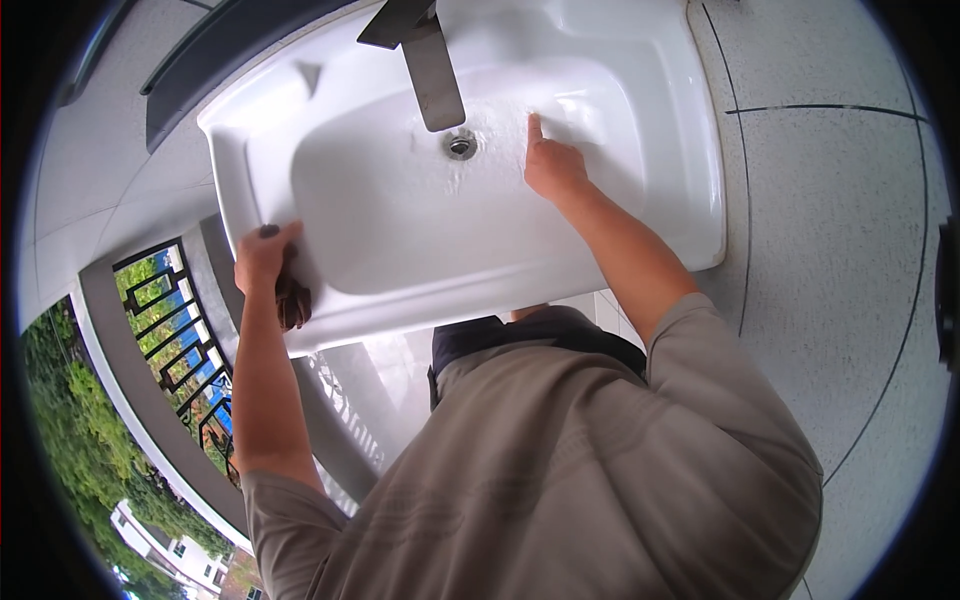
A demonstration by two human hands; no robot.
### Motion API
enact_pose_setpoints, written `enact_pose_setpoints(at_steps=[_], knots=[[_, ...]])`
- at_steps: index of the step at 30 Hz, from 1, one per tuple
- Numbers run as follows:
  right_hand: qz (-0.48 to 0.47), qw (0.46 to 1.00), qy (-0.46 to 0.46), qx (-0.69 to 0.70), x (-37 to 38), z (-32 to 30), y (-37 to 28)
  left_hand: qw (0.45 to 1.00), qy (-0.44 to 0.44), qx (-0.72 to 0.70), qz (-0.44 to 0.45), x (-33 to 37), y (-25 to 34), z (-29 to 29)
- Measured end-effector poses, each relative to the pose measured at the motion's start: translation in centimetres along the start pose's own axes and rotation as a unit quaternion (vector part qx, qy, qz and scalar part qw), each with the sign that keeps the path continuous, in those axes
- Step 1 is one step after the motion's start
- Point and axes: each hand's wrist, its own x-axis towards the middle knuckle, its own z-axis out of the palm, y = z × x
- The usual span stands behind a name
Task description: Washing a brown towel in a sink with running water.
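Landmark: the drain (pixel 460 146), a round metal fitting. Entries run left to right.

1. Railing (pixel 170 330). Black metal bars, far to the left of the drain and on the person's side of it.

2. Left hand (pixel 262 262). Left of the drain, nearer the person, at the sink's side edge. Thumb stretched out toward the drain side; most fingers hidden, so how tightly the hand is closed cannot be told.

3. Dark brown item (pixel 293 305). Crumpled-looking, beside and partly under the left hand, left of the drain and nearer the person. Its kind is unclear, as is whether it is gripped or merely pressed against the edge.

4. Sink (pixel 380 220). White, broad, with rounded inner corners; surrounds the drain on all sides.

5. Faucet (pixel 436 85). Grey, flat-spouted, its tip just beyond the drain and slightly left. Rippled wet patches show around the drain.

6. Right hand (pixel 555 168). Right of the drain. Index finger extended, its tip apparently on the wet basin; other fingers folded in. No object visible in it; the palm is hidden.

Step in hand, as judged: fingertip work on the wet basin right of the drain. Further movement there would call for light, steady contact on slick ceramic.
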Motion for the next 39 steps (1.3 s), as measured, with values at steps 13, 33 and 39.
enact_pose_setpoints(at_steps=[13, 33, 39], knots=[[0.072, 0.996, -0.036, 0.041, -0.2, -2.4, -1.2, 1.000, 0.014, 0.009, 0.008, 0.2, -0.4, 0.2], [0.074, 0.991, 0.033, 0.110, 1.3, -0.1, -2.7, 1.000, 0.011, 0.012, 0.013, 0.1, -0.2, 0.1], [-0.023, 0.999, 0.032, 0.034, 2.8, 0.8, -4.1, 1.000, 0.011, 0.019, 0.018, 0.1, 0.0, 0.0]])
